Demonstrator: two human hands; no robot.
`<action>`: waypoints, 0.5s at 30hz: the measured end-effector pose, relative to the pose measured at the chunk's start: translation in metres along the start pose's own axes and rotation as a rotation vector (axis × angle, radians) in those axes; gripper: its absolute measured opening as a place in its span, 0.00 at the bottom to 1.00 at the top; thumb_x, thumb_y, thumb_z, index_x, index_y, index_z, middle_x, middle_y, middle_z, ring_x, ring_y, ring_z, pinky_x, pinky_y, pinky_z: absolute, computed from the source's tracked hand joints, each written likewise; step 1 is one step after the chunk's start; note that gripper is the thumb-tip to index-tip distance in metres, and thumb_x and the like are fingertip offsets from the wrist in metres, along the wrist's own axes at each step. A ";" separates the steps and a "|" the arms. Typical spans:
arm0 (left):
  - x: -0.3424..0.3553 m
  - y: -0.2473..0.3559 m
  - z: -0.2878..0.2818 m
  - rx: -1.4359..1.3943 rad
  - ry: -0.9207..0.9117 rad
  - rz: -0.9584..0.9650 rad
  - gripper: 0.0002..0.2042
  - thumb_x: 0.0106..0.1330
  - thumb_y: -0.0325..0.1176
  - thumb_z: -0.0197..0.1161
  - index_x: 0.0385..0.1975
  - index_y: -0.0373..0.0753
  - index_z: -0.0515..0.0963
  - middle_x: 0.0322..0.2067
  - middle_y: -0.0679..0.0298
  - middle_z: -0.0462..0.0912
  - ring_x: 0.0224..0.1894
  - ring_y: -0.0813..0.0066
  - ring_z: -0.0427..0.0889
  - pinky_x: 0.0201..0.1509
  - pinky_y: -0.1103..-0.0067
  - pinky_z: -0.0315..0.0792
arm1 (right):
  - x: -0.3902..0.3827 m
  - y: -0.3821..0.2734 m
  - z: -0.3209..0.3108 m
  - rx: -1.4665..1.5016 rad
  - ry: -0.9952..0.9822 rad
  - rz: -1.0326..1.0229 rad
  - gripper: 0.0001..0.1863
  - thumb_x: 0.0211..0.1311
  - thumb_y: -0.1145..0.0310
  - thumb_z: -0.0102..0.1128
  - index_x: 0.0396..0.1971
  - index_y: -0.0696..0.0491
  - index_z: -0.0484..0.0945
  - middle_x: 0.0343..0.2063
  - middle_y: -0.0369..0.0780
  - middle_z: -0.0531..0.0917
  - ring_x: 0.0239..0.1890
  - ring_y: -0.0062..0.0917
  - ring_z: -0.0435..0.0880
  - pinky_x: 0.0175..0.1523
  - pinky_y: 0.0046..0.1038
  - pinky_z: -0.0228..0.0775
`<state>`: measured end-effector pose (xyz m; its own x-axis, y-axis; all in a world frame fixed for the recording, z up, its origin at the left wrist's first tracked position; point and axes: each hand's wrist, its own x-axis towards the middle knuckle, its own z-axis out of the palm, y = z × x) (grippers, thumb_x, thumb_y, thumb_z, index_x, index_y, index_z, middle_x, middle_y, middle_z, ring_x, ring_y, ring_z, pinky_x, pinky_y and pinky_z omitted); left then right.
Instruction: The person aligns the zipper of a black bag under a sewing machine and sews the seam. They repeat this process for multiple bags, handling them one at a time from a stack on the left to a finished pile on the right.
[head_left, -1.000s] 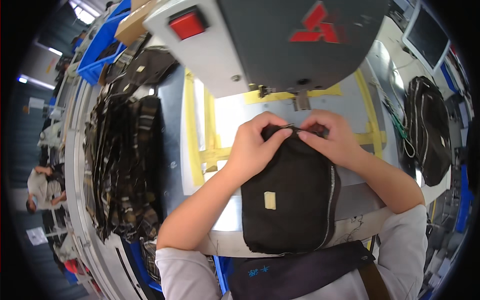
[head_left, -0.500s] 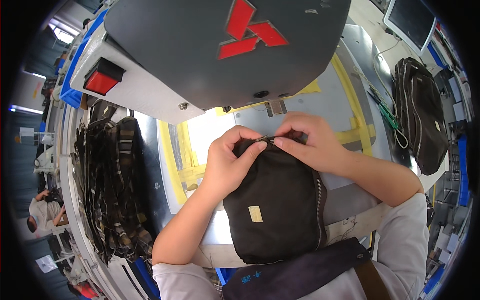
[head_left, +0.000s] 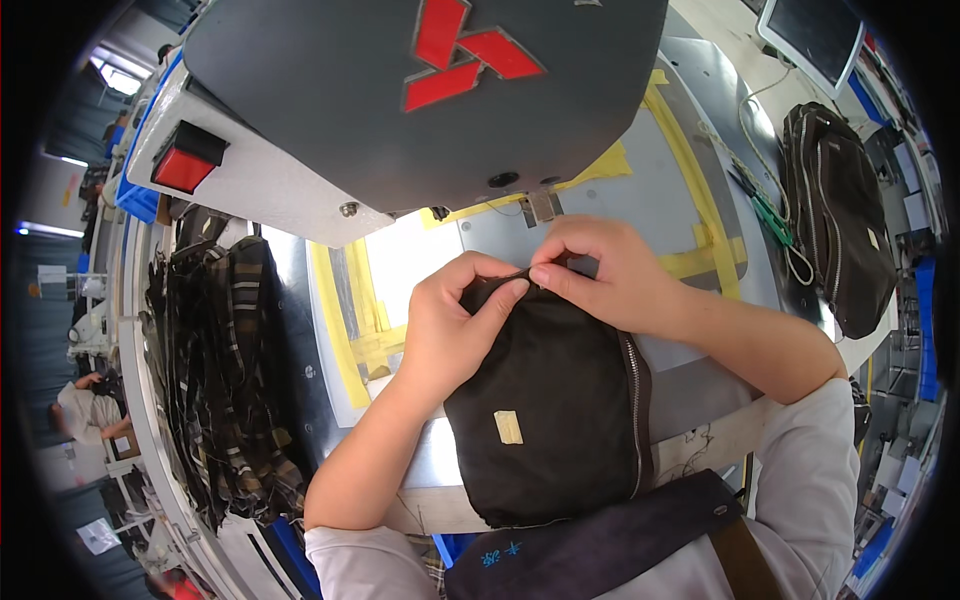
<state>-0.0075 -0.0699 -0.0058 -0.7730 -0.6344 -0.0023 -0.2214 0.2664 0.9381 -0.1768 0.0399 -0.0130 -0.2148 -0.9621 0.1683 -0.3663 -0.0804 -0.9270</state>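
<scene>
A dark brown fabric bag panel lies in front of me, with a metal zipper down its right side and a small cream patch near its middle. My left hand pinches the panel's top edge between thumb and fingers. Just to its right, my right hand pinches the same edge, thumb on the near side. The two hands almost meet there. What lies right under the fingertips is hidden. Beyond the hands, below the machine head, sits a small metal presser part.
A grey sewing machine head with a red switch overhangs the plate with yellow tape. Dark and plaid fabric pieces hang at left. At right are green-handled snips, a zippered dark bag and a screen.
My right hand has shifted slightly left along the top edge, closer to my left hand. The whole view has moved a little; the panel stays in both hands.
</scene>
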 end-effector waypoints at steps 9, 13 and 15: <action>0.001 -0.006 0.003 -0.045 0.059 0.044 0.05 0.61 0.27 0.66 0.33 0.33 0.79 0.25 0.67 0.81 0.27 0.85 0.75 0.34 0.84 0.71 | -0.002 -0.007 -0.004 -0.123 -0.022 0.103 0.07 0.53 0.74 0.64 0.29 0.59 0.75 0.26 0.38 0.76 0.28 0.22 0.76 0.35 0.25 0.70; -0.002 -0.003 0.004 -0.004 0.087 0.077 0.05 0.61 0.27 0.66 0.32 0.33 0.79 0.25 0.65 0.82 0.27 0.84 0.76 0.34 0.84 0.71 | -0.005 -0.008 0.003 -0.113 0.028 0.104 0.08 0.53 0.73 0.64 0.28 0.59 0.74 0.25 0.38 0.76 0.26 0.22 0.75 0.34 0.26 0.69; 0.000 -0.004 0.003 0.033 0.089 0.087 0.05 0.61 0.27 0.66 0.33 0.33 0.79 0.25 0.65 0.82 0.27 0.83 0.76 0.35 0.83 0.72 | -0.004 -0.009 0.004 -0.136 0.042 0.119 0.08 0.52 0.70 0.64 0.28 0.58 0.76 0.26 0.40 0.78 0.27 0.27 0.78 0.35 0.29 0.71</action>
<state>-0.0083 -0.0683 -0.0108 -0.7346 -0.6694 0.1109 -0.1765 0.3463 0.9214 -0.1692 0.0432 -0.0068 -0.3001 -0.9508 0.0766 -0.4542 0.0718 -0.8880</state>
